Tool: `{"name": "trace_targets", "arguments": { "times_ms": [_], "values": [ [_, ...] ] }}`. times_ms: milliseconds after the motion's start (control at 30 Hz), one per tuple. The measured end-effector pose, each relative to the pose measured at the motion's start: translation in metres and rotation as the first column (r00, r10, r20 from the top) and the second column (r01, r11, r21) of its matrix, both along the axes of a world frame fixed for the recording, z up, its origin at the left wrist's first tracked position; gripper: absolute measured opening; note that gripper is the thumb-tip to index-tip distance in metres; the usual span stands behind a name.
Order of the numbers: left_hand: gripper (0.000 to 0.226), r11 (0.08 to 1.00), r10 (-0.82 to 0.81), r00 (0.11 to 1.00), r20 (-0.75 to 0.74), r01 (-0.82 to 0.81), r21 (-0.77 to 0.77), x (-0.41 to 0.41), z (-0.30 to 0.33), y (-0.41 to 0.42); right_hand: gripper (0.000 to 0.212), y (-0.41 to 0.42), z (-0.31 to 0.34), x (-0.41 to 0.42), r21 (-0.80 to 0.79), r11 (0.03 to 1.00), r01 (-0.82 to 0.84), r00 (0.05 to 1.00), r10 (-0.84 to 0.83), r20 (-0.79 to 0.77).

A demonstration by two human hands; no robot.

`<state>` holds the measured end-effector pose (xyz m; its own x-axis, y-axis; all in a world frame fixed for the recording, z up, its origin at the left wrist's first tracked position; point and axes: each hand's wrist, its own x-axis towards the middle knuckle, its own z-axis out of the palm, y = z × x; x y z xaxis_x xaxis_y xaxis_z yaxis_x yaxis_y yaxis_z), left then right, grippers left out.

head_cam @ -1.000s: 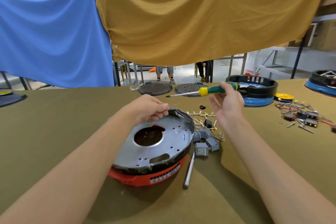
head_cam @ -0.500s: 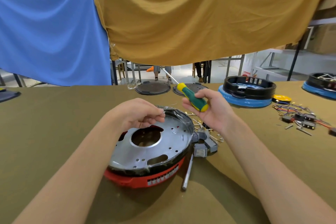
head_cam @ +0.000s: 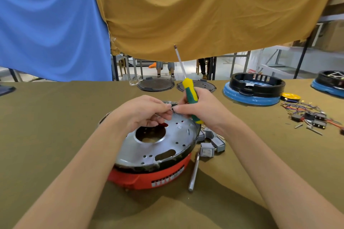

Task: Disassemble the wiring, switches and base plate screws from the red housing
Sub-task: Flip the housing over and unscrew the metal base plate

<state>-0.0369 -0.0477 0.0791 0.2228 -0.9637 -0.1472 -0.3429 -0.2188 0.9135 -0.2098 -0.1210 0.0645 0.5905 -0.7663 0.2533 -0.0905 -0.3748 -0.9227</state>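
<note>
The red housing (head_cam: 149,177) lies on the olive table with its round silver base plate (head_cam: 149,147) facing up. My left hand (head_cam: 143,112) hovers over the plate's far edge and pinches a small metal piece, likely a screw. My right hand (head_cam: 202,109) grips a green and yellow screwdriver (head_cam: 189,95), shaft pointing up and away, and its fingertips meet the left hand's at that small piece. Grey rocker switches (head_cam: 210,145) lie just right of the housing.
A metal rod (head_cam: 193,172) lies by the housing's right side. A blue and black housing (head_cam: 255,89), a yellow disc and a heap of wires and switches (head_cam: 310,115) sit to the right. Two dark round lids (head_cam: 156,84) lie at the table's far edge.
My right hand swung the screwdriver from lying level to pointing upward and came left until its fingertips met my left hand over the plate's far edge.
</note>
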Motion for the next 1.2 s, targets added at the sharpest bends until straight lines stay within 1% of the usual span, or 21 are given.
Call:
{"name": "trace_targets", "arguments": {
  "times_ms": [67,167,333,467,500,533,567,633,667,700,800,900,1000,1067,1200],
  "values": [
    [0.018,0.999,-0.035,0.999,-0.012,0.035,-0.004,-0.002,0.003,0.002,0.033,0.003,-0.002,0.002,-0.148,0.989,0.024,0.998,-0.032,-0.054],
    [0.018,0.998,-0.057,0.998,-0.005,0.057,-0.015,-0.004,0.007,0.004,0.028,0.006,-0.003,0.004,-0.272,0.961,0.048,0.995,-0.070,-0.073],
    [0.020,0.998,-0.048,0.998,0.030,0.049,-0.041,-0.004,0.010,0.007,0.028,0.008,-0.001,0.001,-0.268,0.962,0.062,0.998,-0.057,0.026],
    [0.021,0.997,-0.049,0.998,0.042,0.052,-0.057,-0.009,0.005,0.009,0.027,0.007,0.002,-0.002,-0.258,0.966,0.008,1.000,-0.009,-0.005],
    [0.023,0.997,-0.050,0.996,0.069,0.054,-0.063,-0.009,0.004,0.011,0.025,0.005,0.003,-0.004,-0.243,0.970,0.006,1.000,-0.006,-0.002],
    [0.026,0.995,-0.054,0.989,0.139,0.064,-0.070,-0.008,0.004,0.012,0.023,0.002,0.004,-0.008,-0.221,0.975,0.013,1.000,-0.011,0.011],
    [0.027,0.994,-0.060,0.966,0.251,0.080,-0.072,-0.006,0.004,0.015,0.022,-0.001,0.006,-0.012,-0.195,0.980,0.030,0.999,-0.026,0.022],
    [0.025,0.991,-0.072,0.862,0.502,0.118,-0.060,-0.001,0.004,0.021,0.022,-0.010,0.009,-0.021,-0.146,0.985,0.092,0.996,-0.092,0.003],
    [0.023,0.990,-0.073,0.809,0.583,0.129,-0.055,0.000,0.003,0.024,0.023,-0.014,0.010,-0.026,-0.127,0.984,0.123,0.991,-0.127,-0.030],
    [0.021,0.989,-0.074,0.781,0.620,0.137,-0.053,0.002,0.001,0.027,0.023,-0.017,0.009,-0.031,-0.109,0.984,0.143,0.986,-0.151,-0.068],
    [0.018,0.986,-0.105,0.720,0.686,0.166,-0.023,0.004,-0.005,0.033,0.024,-0.027,-0.001,-0.043,-0.108,0.980,0.165,0.964,-0.183,-0.192],
    [0.021,0.976,-0.177,0.650,0.739,0.212,0.048,0.004,-0.015,0.033,0.021,-0.033,-0.014,-0.056,-0.206,0.963,0.176,0.894,-0.244,-0.375],
    [0.024,0.969,-0.214,0.564,0.798,0.228,0.098,0.003,-0.024,0.030,0.021,-0.035,-0.026,-0.074,-0.250,0.949,0.193,0.836,-0.292,-0.465],
    [0.026,0.969,-0.210,0.557,0.803,0.231,0.093,0.003,-0.026,0.028,0.022,-0.034,-0.031,-0.084,-0.257,0.943,0.212,0.819,-0.315,-0.480],
    [0.029,0.968,-0.210,0.580,0.787,0.238,0.083,0.004,-0.027,0.027,0.025,-0.033,-0.035,-0.090,-0.290,0.930,0.226,0.780,-0.351,-0.518]
  ]
}}
